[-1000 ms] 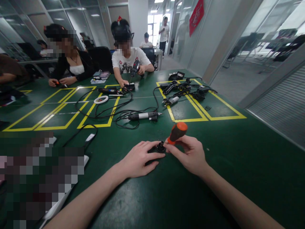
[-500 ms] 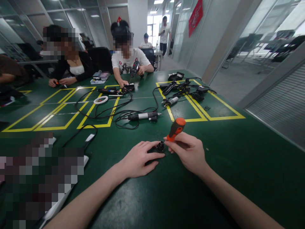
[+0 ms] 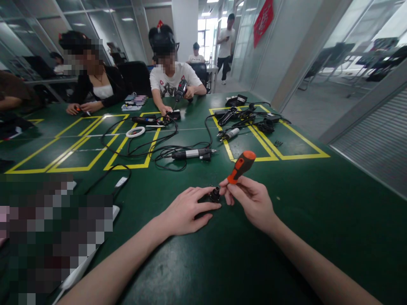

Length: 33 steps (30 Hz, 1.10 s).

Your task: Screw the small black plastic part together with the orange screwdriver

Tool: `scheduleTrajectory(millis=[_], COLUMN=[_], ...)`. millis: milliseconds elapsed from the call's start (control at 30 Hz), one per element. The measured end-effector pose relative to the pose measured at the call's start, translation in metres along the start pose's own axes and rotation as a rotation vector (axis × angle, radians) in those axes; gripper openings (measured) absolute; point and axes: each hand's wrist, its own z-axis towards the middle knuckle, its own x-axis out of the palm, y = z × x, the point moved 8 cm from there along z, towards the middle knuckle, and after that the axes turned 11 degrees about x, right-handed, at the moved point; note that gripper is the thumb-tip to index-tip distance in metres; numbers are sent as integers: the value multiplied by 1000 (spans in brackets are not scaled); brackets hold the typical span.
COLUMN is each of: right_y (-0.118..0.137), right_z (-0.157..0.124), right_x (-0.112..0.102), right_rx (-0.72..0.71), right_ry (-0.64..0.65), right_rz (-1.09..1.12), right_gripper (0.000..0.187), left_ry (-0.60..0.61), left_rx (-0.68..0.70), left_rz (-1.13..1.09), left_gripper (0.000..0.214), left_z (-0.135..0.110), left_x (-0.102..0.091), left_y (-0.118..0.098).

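Quite a bit is spread over the green tabletop (image 3: 260,271) around the grey-and-black corded tool (image 3: 192,154). Black cable (image 3: 163,149) is looped off to that tool's left, with a white ring (image 3: 135,132) beyond it on the same side. To the corded tool's right and a bit farther off, a smaller silver-and-black tool (image 3: 231,134) can be seen, then a messy pile of black gear and cords (image 3: 265,126). Past the corded tool, on the far side, a drill (image 3: 181,90) is being held by another person.

The small black part (image 3: 215,194) is set on the near side of the corded tool, slightly to its right. It's partly covered by the left hand (image 3: 189,212), whose fingers are laid on either side; whether that grip is actually squeezed can't be told.

The orange-and-black screwdriver (image 3: 241,166) is pinched near its collar by the grip of the right hand (image 3: 252,199), nearer than the corded tool and off to its right. Its long axis is slanted: butt up and rightward, collar down and leftward, roughly toward the black part. The shaft is hidden by the fingers.
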Motion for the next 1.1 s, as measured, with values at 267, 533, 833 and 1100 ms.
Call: scheduleTrajectory(millis=[267,533,833,1100], right_y=[-8,5,-1,-4], right_z=[0,1,1,-1], right_x=[-8,-8,1,-3], right_rx=[90,-16,4,29], right_ry=[-111,-133,-21,-77], right_rz=[30,-27,17,25], right_gripper=[32,30,33,29], left_ry=[2,-16,-6,-10], left_rx=[-4,-12,-9,-5], left_rz=[-16,-11,-14,-10], left_gripper=[35,37,35,34], left_z=[0,-1,0,1], left_x=[-2,0,-1,-2], left_y=[-1,1,0,-1])
